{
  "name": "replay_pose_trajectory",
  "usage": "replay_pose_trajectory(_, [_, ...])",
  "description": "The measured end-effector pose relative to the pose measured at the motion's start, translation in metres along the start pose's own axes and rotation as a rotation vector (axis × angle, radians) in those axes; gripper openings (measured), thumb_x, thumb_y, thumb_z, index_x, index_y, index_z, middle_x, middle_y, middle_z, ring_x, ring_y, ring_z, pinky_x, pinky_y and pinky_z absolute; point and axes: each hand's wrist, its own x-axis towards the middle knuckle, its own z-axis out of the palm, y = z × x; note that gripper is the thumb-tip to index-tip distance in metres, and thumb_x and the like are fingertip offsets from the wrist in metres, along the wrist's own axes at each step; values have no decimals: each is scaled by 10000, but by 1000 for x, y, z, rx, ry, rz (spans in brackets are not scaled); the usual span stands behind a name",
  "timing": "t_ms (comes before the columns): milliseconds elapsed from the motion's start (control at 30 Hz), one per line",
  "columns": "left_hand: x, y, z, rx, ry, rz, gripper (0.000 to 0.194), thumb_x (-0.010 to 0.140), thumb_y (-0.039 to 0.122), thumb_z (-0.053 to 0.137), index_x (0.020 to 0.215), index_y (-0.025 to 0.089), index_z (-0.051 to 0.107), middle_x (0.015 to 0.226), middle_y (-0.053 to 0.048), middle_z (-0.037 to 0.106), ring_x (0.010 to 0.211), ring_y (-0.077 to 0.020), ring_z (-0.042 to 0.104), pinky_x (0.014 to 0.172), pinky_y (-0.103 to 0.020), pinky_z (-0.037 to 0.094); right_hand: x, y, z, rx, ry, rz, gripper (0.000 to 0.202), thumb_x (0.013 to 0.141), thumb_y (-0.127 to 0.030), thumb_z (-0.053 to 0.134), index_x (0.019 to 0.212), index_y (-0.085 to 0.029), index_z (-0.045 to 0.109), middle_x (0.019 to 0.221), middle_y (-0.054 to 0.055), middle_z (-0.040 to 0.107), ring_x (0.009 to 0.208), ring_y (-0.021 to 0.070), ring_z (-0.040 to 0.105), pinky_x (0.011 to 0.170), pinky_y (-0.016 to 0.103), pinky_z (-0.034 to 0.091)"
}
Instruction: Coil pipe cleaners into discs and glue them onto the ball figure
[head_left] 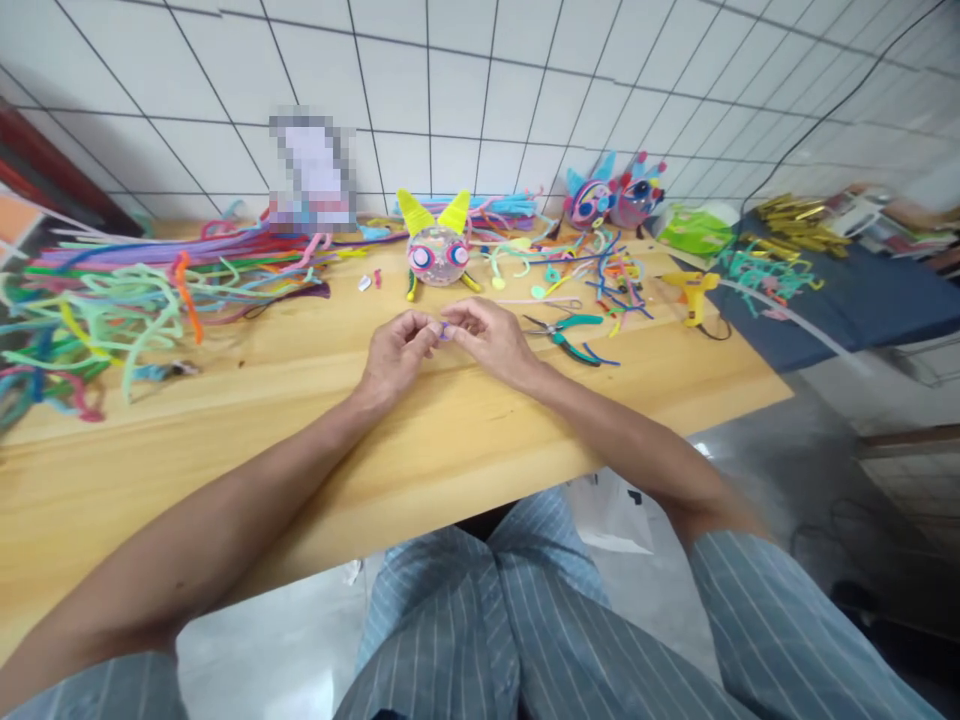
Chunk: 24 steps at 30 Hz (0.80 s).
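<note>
My left hand (396, 354) and my right hand (491, 340) meet above the wooden table, fingertips nearly touching. Between them they pinch a small purple piece of pipe cleaner (445, 330), mostly hidden by the fingers. Just beyond the hands stands a clear ball figure (439, 262) with yellow ears, ringed pink and blue eyes and thin legs. Teal-handled pliers (574, 330) lie to the right of my right hand, jaws toward it. A thin pair of scissors or tweezers (559, 304) rests behind them; its kind is unclear.
Heaps of coloured pipe cleaners (150, 290) cover the table's left side. Short cut pieces (619, 280) lie at the right, near a yellow glue gun (694, 295). Two finished-looking ball figures (592, 203) stand by the tiled wall. A blue surface (862, 300) adjoins the table's right.
</note>
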Motion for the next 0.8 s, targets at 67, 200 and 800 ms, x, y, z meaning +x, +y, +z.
replay_pose_trajectory(67, [-3, 1, 2, -17, -13, -8, 308, 795, 469, 810, 781, 176, 714, 708, -15, 694, 621, -129, 590, 602, -247, 504, -6, -2, 3, 38, 0, 31, 160, 953, -360, 693, 1023, -230, 752, 954, 21, 765, 868, 166, 705, 783, 280, 555])
replay_pose_trajectory(200, [-4, 3, 2, -27, -17, -37, 326, 776, 474, 839, 773, 172, 718, 702, -14, 689, 602, -118, 584, 596, -241, 500, -12, -4, 9, 93, 28, 100, 141, 932, -368, 706, 974, -246, 763, 968, 17, 796, 852, 169, 713, 809, 289, 576])
replay_pose_trajectory(800, [-10, 4, 6, -114, -38, -41, 327, 816, 479, 836, 799, 178, 711, 695, -6, 692, 632, -124, 603, 660, -254, 509, -14, 0, 15, 370, 99, 248, 265, 827, -468, 775, 907, -216, 748, 870, 4, 794, 786, 157, 716, 784, 301, 596])
